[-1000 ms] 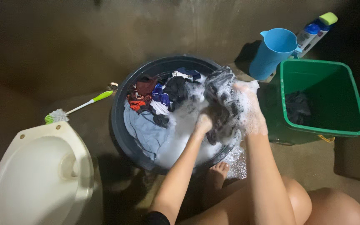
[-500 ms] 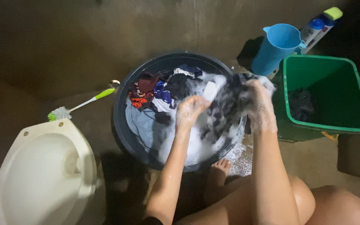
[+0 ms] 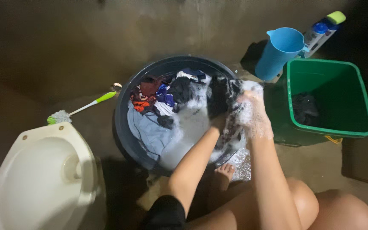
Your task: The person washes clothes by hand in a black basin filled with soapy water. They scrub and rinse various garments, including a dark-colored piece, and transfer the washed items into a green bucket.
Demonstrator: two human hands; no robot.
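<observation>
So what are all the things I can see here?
basin: one, dark grey, centre floor
soaking clothes: several, mixed colours, in basin
dark garment: one, soapy, in both hands
jug: one, blue, beside bin
bin: one, green, right, dark cloth inside
bottles: two, behind jug
brush: one, white and green, left floor
toilet bowl: one, cream, lower left
left hand: one, sudsy
right hand: one, sudsy

hands: left hand (image 3: 219, 123) and right hand (image 3: 252, 115) grip a soapy dark garment (image 3: 223, 96)
basin (image 3: 122, 127): clothes, suds
right: green bin (image 3: 365, 102)
</observation>
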